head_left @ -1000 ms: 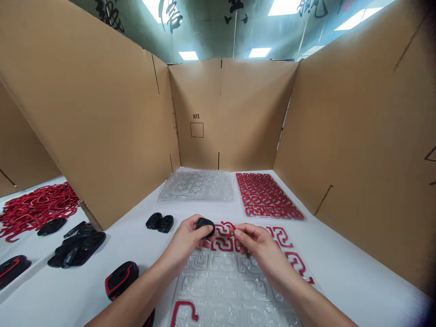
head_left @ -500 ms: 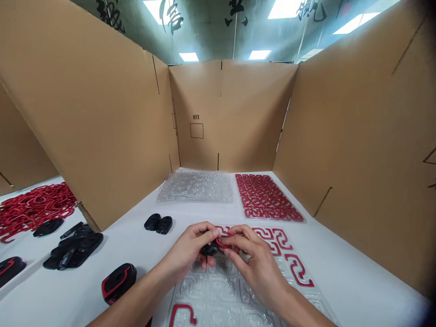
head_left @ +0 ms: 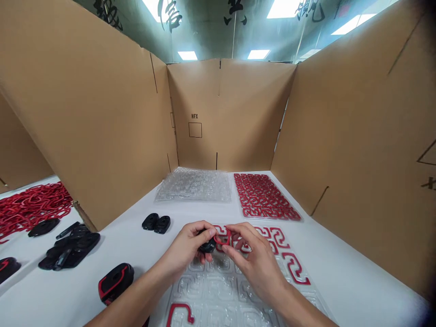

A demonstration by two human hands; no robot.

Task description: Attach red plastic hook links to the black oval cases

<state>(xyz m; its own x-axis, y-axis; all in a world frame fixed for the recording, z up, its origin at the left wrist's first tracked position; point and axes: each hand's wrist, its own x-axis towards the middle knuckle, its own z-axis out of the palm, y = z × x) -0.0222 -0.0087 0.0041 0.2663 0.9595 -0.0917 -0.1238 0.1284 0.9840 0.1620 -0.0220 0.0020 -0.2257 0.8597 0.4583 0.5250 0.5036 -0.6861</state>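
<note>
My left hand [head_left: 189, 243] is closed around a small black plastic housing [head_left: 207, 246], partly covered by the fingers. Thumb and fingers of my right hand [head_left: 254, 254] pinch a thin curved red strip [head_left: 227, 237], whose left end reaches the housing; whether it sits in it I cannot tell. Both hands are above a clear moulded tray [head_left: 220, 288]. Hook-shaped red strips lie in its far and right pockets, among them one red strip [head_left: 295, 269] on the right and another red strip [head_left: 180, 306] at the near left.
Two black housings [head_left: 156, 223] lie left of my hands, with a red-trimmed housing [head_left: 116, 282] nearer. Farther left are black parts [head_left: 70, 247] and a red strip heap [head_left: 34, 204]. Behind stand clear trays [head_left: 194, 185] and a filled red-strip tray [head_left: 265, 195]. Cardboard walls [head_left: 235, 118] enclose the table.
My right fingers have drawn slightly apart from the left hand, and more of the red strip's loop now shows between them. The left hand still holds the black housing.
</note>
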